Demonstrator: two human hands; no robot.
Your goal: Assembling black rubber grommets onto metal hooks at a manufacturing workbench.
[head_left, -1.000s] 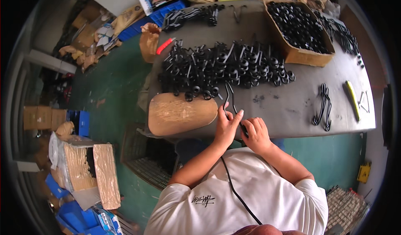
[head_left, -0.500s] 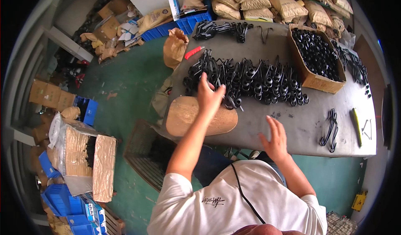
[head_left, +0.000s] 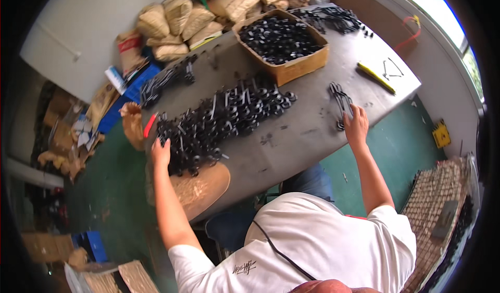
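Observation:
At the left end of a heap of black bent-wire hooks with round black ends, my left hand has its thumb and fingers closed around one or more of them. How many it grips is lost in blur. On the right of the table lies a small separate bunch of black wire hooks. My right hand is at its near end, thumb and fingers closing on it. A brown oval board lies at the table's near left edge, beside the heap.
A cardboard box full of small black parts stands beyond the heap. A red-handled tool lies by the left edge, a yellow-green cutter-like tool at the right. More black pieces lie at the far side, with stacked sacks behind the table.
The view has swung to the right. My left hand has gone to the heap's left end. My right hand has moved from over bare table to the small bunch of hooks.

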